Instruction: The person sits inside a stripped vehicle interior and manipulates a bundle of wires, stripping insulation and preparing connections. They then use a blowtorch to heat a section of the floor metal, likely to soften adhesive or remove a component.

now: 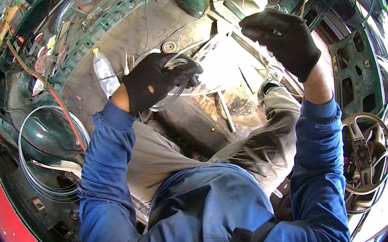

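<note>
My left hand point(162, 81), in a black glove with a small hole, is closed around a coil of thin tubing point(171, 97) near the middle of the view. A length of the tubing rises from it toward the upper right. My right hand point(279, 41), also black-gloved, is raised at the upper right with its fingers curled together at a bright spot; what they hold, if anything, is hard to make out. A plastic bottle point(106, 76) with a yellow cap lies left of my left hand.
I sit inside a stripped green car body point(38, 129). A silver coil point(36, 186) and a red cord point(60, 104) are at left, beside a red panel point(4, 204). A steering wheel point(359, 138) is at right. Metal strips point(224, 109) and scattered parts surround me.
</note>
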The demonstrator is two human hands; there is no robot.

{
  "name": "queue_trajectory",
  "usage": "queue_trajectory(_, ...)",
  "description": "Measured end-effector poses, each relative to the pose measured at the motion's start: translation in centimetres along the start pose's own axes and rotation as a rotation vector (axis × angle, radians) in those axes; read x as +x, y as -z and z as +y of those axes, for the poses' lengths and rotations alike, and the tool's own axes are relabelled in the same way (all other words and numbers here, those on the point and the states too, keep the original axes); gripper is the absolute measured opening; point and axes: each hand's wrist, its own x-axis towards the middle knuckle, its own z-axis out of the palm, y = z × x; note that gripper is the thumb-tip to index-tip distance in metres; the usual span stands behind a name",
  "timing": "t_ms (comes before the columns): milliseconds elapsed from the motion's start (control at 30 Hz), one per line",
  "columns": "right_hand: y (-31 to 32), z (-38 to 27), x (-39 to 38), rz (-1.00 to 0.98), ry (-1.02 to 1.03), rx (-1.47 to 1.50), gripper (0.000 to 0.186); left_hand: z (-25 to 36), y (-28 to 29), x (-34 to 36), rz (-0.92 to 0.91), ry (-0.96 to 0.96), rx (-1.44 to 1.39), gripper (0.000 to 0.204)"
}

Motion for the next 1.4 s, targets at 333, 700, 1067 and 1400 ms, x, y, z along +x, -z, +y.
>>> queue_trajectory(333,-6.9,2.1,-1.4,0.292,0.292,-0.510,0.032,-2.5,1.4,1.0,0.634,-0.037,-1.140,0.050)
queue_trajectory(700,-12.7,-3.8,-2.9,0.200,-0.270,0.328,0.044,-3.5,2.3,0.8,0.669,-0.380,-1.416,0.046)
queue_trajectory(1067,-8.6,-2.3,-1.3,0.007,-0.253,0.084,0.025,-5.6,0.2,-0.7,0.937,0.118,-1.118,0.056)
queue_trajectory(1400,-10.6,-3.1,-2.9,-0.368,0.003,-0.271,0.027,-0.4,-4.6,-0.4,0.192,-0.103,0.847,0.088)
